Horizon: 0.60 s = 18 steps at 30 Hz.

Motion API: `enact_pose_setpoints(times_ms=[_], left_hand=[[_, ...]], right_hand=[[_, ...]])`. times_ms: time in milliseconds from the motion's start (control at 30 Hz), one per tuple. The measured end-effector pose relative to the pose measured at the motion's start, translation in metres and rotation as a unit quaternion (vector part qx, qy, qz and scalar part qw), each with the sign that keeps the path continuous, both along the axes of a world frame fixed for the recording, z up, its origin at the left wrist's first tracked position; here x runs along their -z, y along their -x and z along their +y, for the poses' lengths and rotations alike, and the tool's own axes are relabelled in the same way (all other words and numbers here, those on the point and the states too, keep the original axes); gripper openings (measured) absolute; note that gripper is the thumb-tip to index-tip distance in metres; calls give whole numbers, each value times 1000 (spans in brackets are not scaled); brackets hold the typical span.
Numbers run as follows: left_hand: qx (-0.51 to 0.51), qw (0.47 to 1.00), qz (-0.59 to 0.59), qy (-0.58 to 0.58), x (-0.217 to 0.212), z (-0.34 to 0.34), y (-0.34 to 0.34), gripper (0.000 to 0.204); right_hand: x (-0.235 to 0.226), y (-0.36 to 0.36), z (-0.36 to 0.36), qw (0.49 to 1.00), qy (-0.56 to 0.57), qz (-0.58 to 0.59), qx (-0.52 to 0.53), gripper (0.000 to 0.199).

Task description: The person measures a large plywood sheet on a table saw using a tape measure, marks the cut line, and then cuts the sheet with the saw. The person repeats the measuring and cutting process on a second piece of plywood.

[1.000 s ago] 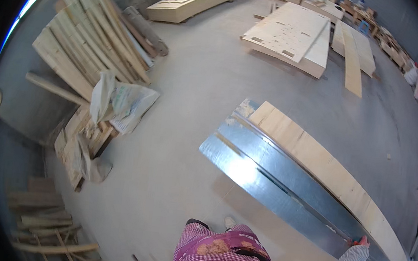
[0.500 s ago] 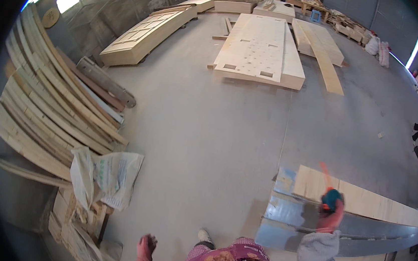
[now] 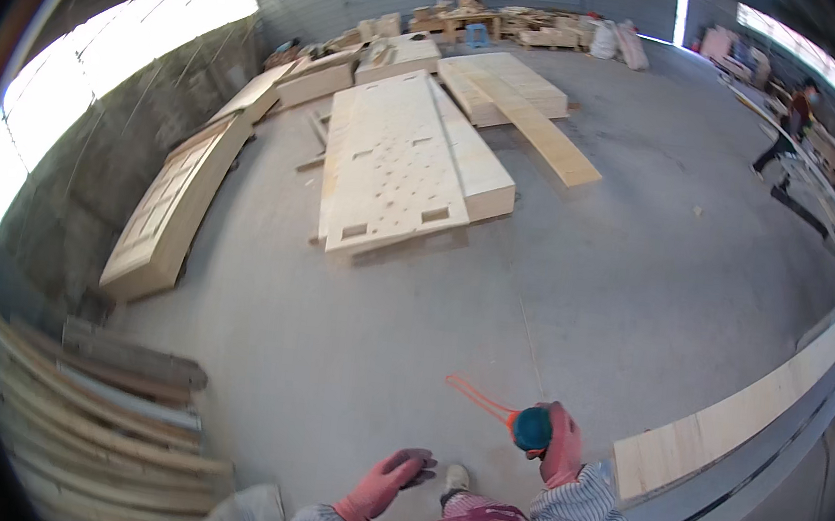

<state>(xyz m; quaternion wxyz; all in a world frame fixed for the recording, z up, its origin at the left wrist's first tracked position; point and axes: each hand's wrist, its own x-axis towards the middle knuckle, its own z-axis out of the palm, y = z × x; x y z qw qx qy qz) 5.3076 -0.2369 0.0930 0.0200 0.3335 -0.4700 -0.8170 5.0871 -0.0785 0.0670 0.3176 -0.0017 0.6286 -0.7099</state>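
My right hand point(image 3: 565, 446), in a pink glove, is closed round a teal tape measure point(image 3: 531, 428) with an orange wrist strap point(image 3: 477, 395) swinging out to its left. It is held above the floor, left of the near end of a long pale wooden board point(image 3: 713, 430). My left hand point(image 3: 386, 486), gloved in pink with darker fingertips, is in front of my body with fingers stretched out. Nothing shows in it, and it is apart from the tape measure.
The board lies on a metal-edged bench point(image 3: 736, 502) at right. Curved timber strips point(image 3: 99, 431) are stacked at lower left beside a whitish sack point(image 3: 247, 515). Ahead lie a large panel with cut-outs point(image 3: 396, 168) and a long wooden frame point(image 3: 166, 206). A person point(image 3: 790, 126) walks at far right.
My right hand has lifted the tape measure off the board and brought it left, over the floor. My left hand has come up and inward. The view has turned to the right.
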Motion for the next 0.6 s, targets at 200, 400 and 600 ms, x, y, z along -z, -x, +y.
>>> enact_pose_setpoints(times_ms=[200,400,600], left_hand=[[91,985,10,-148,-4,-95,117,50],[87,905,154,-386,43,-200,263,43],[159,944,-101,-272,49,-234,447,25]], right_hand=[[9,48,-117,987,83,-40,-133,37],[23,129,-212,946,62,185,-257,44],[12,260,-221,979,28,145,-138,39]])
